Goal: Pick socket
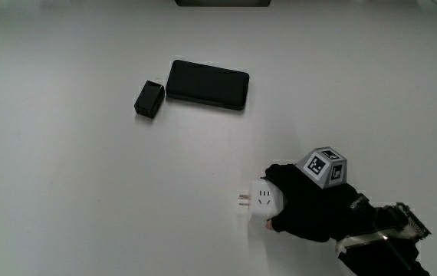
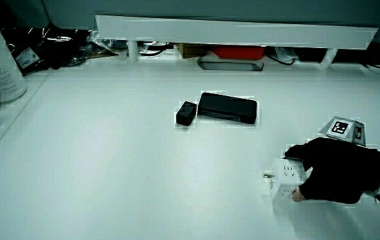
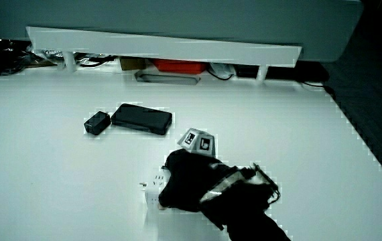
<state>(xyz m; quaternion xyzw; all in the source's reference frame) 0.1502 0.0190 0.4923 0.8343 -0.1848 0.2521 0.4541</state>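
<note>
The white socket (image 1: 263, 201) sits on the table (image 1: 65, 192), nearer me than the black phone (image 1: 207, 85) and small black charger (image 1: 149, 99). My hand (image 1: 314, 211) wraps it, fingers curled around its body, prongs sticking out

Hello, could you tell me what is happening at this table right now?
A gloved hand is wrapped around a white socket cube near the person's edge of the white table; whether the cube has left the surface cannot be told. Farther from the person lie a flat black case and a small black adapter beside it, both untouched.
</note>
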